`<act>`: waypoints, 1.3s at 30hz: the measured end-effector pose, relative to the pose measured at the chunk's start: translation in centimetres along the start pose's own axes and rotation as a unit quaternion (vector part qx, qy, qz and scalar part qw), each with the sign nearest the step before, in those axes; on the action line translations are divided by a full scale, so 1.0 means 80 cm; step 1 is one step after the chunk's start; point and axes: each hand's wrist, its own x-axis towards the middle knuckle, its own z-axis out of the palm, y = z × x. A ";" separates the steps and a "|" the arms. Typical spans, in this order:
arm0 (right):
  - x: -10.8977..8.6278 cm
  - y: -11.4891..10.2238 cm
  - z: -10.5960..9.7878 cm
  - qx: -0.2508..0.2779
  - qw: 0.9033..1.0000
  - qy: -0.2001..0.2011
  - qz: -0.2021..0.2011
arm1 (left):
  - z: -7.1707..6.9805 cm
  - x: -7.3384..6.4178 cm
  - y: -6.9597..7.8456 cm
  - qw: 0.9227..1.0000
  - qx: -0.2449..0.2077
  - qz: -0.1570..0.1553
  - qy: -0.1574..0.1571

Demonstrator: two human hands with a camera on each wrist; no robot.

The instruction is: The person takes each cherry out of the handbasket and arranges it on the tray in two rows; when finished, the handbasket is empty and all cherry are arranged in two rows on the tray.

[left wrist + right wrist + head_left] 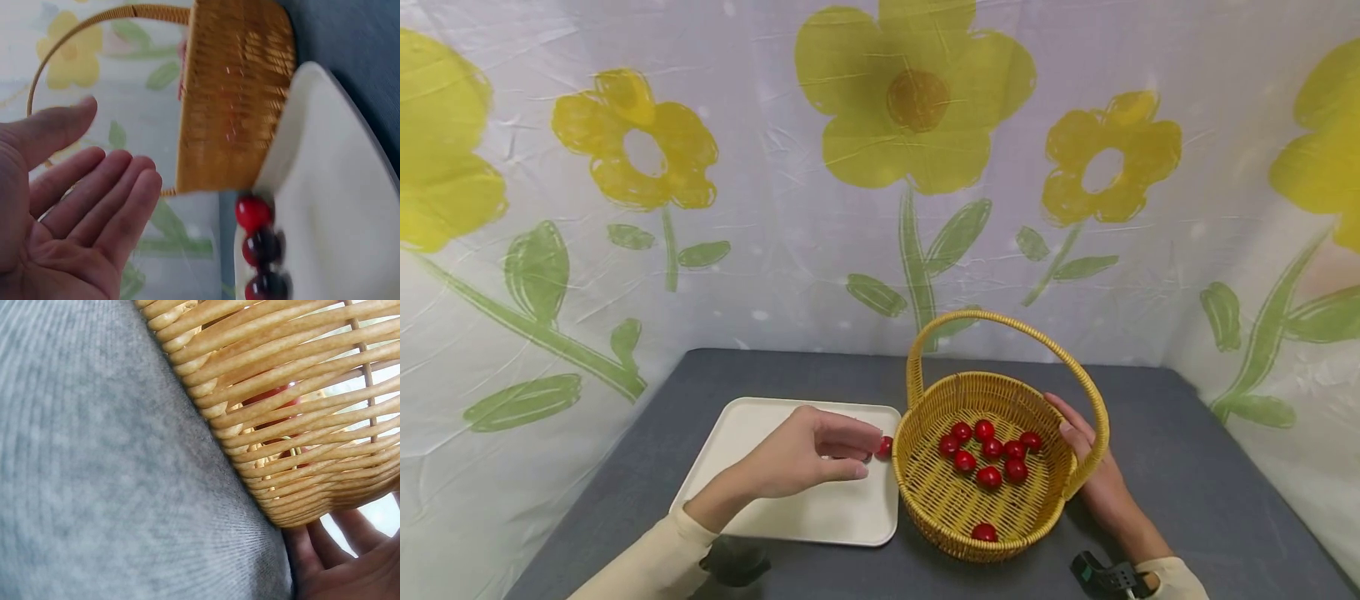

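Note:
My left hand (808,454) hovers over the right part of a white tray (752,421). Its palm faces the wicker basket (917,508) and holds nothing, fingers loosely extended. Close by its fingertips lies a red cherry (884,447) at the tray's right side; the left wrist view shows more dark red cherries (262,247) in a row there. Several cherries (989,477) lie spread on the basket's floor, with one cherry (984,532) apart near the front wall. My right hand (1101,479) rests against the basket's right side, fingers lying along the outside, thumb at the rim beside the handle.
The basket's tall arched handle (1000,321) rises over its opening. A dark grey cloth (820,375) covers the table, and a flowered curtain (760,167) hangs behind it. A black strap (1105,575) is on the right wrist, and a dark object (737,560) lies under the left forearm.

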 end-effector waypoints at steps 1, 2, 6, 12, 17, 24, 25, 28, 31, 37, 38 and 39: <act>0.000 0.000 0.000 0.001 1.000 0.000 -0.001 | 0.004 0.004 0.003 1.000 -0.015 0.001 -0.012; 0.000 -0.001 0.000 0.002 1.000 0.000 -0.002 | 0.007 0.007 0.005 0.999 -0.030 0.003 -0.023; -0.001 -0.002 0.000 0.008 1.000 -0.003 -0.005 | 0.023 0.023 0.011 0.997 -0.056 0.022 -0.055; -0.001 -0.002 0.000 0.003 1.000 -0.006 0.002 | 0.052 0.050 0.020 0.994 -0.034 0.054 -0.086; -0.001 -0.002 -0.001 -0.003 1.000 -0.005 0.007 | 0.079 0.074 0.029 0.993 0.010 0.037 -0.111; 0.001 -0.003 -0.001 0.002 1.000 -0.007 0.014 | 0.122 0.104 0.042 0.963 0.215 0.028 -0.160; 0.001 -0.003 -0.001 0.001 1.000 -0.006 0.015 | 0.128 0.108 0.043 0.956 0.242 0.029 -0.166; 0.002 -0.002 -0.001 -0.003 1.000 -0.003 0.013 | 0.146 0.116 0.043 0.939 0.293 0.022 -0.176; 0.002 -0.001 0.000 -0.009 1.000 -0.001 0.007 | 0.161 0.121 0.043 0.930 0.326 0.011 -0.171; 0.001 0.000 0.000 -0.012 1.000 0.005 0.004 | 0.184 0.130 0.045 0.921 0.361 -0.030 -0.141; 0.001 0.000 0.000 -0.012 1.000 0.005 0.005 | 0.186 0.131 0.045 0.921 0.362 -0.034 -0.139; 0.000 0.000 0.000 -0.012 1.000 0.005 0.004 | 0.188 0.131 0.045 0.922 0.361 -0.038 -0.138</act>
